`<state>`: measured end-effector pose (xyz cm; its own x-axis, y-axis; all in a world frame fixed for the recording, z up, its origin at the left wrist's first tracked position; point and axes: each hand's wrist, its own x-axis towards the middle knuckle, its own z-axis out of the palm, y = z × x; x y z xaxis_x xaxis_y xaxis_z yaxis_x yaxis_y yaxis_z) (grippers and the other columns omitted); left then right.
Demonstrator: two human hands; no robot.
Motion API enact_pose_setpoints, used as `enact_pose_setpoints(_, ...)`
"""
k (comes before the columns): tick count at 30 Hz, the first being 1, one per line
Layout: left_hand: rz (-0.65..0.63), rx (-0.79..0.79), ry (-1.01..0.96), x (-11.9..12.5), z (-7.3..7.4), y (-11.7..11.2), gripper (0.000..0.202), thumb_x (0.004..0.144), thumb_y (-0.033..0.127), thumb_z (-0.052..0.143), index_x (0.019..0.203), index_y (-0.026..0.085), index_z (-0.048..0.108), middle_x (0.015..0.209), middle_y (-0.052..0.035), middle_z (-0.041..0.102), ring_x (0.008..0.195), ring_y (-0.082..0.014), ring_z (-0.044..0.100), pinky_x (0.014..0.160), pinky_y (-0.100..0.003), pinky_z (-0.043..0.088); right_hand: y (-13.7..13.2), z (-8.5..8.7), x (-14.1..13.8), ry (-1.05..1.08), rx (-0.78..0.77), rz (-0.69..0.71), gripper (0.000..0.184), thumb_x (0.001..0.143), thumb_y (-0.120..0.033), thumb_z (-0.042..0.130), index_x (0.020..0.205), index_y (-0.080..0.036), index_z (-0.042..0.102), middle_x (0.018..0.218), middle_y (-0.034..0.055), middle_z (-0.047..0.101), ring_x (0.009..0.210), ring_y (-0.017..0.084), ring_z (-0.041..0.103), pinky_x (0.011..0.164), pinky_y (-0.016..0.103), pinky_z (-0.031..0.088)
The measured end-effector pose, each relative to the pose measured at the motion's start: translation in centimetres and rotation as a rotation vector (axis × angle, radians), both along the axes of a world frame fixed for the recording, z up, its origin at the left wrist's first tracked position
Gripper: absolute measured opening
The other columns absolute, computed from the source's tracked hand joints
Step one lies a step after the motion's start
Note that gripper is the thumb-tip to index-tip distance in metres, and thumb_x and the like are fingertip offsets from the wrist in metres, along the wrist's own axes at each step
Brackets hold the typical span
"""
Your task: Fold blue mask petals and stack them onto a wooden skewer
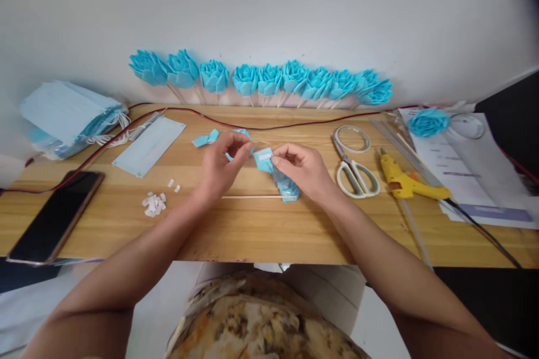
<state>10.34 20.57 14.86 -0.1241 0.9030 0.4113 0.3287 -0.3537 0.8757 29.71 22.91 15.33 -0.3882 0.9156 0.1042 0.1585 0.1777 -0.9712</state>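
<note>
Between the thumb and fingers of my right hand (301,168) is a light blue petal piece (263,160) with a white strip on it. Just left of it, my left hand (223,162) is closed in a pinch; whatever it holds is too small to make out. Several cut blue pieces (206,139) lie behind and partly under my left hand. Below my right hand, more blue pieces (289,189) lie beside the end of a thin wooden stick (252,197), which runs left toward my left wrist.
Several blue flowers (214,76) on sticks lean against the wall. Scissors (357,176), a tape roll (353,139) and a yellow glue gun (408,185) lie right, near papers (471,162). Face masks (71,115), white scraps (154,204) and a phone (56,216) lie left.
</note>
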Motion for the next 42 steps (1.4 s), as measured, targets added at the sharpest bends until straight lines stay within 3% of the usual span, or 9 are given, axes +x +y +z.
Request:
enact_pose_setpoints(3, 0.072, 0.173, 0.16, 0.3, 0.4, -0.6, 0.012, 0.089, 0.021, 0.065, 0.077, 0.019, 0.064, 0.072, 0.0005, 0.062, 0.067, -0.0124, 0.05, 0.067, -0.028, 0.042, -0.1, -0.1, -0.2, -0.023, 0.103, -0.069, 0.012, 0.082, -0.032, 0.065, 0.077, -0.02, 0.067, 0.072, -0.0003, 0.067, 0.066, 0.012, 0.058, 0.063, 0.027, 0.045)
enact_pose_setpoints(7, -0.007, 0.275, 0.283, 0.9, 0.3, -1.2, 0.012, 0.09, 0.018, 0.065, 0.078, 0.02, 0.067, 0.073, -0.0002, 0.063, 0.072, -0.0144, 0.056, 0.069, -0.029, 0.044, -0.1, 0.0, -0.2, -0.03, 0.168, -0.098, 0.011, 0.082, -0.029, 0.064, 0.076, -0.021, 0.068, 0.071, -0.0006, 0.069, 0.065, 0.012, 0.059, 0.064, 0.027, 0.046)
enact_pose_setpoints(15, -0.018, 0.137, 0.328, 1.0, -0.4, -1.0, 0.007, 0.089, 0.024, 0.066, 0.087, 0.021, 0.073, 0.069, 0.0003, 0.058, 0.07, -0.0159, 0.055, 0.072, -0.031, 0.045, -0.6, 0.1, -0.3, -0.139, 0.304, -0.11, 0.011, 0.085, -0.025, 0.063, 0.075, -0.022, 0.067, 0.071, -0.0003, 0.07, 0.066, 0.014, 0.061, 0.068, 0.029, 0.05)
enact_pose_setpoints(26, -0.042, 0.108, 0.288, 1.0, -0.5, -1.2, 0.009, 0.089, 0.024, 0.066, 0.083, 0.019, 0.07, 0.068, 0.0009, 0.057, 0.068, -0.0143, 0.053, 0.07, -0.03, 0.041, -0.6, -0.6, -0.3, -0.265, 0.697, -0.1, 0.015, 0.089, -0.015, 0.058, 0.078, -0.022, 0.066, 0.074, 0.0021, 0.071, 0.069, 0.015, 0.063, 0.069, 0.029, 0.047)
enact_pose_setpoints(42, -0.074, -0.021, 0.225, 1.3, -0.2, -1.5, 0.012, 0.087, 0.024, 0.056, 0.082, 0.02, 0.066, 0.071, -0.0008, 0.063, 0.069, -0.0151, 0.055, 0.069, -0.03, 0.044, -0.6, -0.7, -0.4, -0.35, 0.69, -0.081, 0.015, 0.089, -0.017, 0.058, 0.077, -0.024, 0.063, 0.072, 0.0005, 0.07, 0.07, 0.016, 0.062, 0.07, 0.03, 0.046)
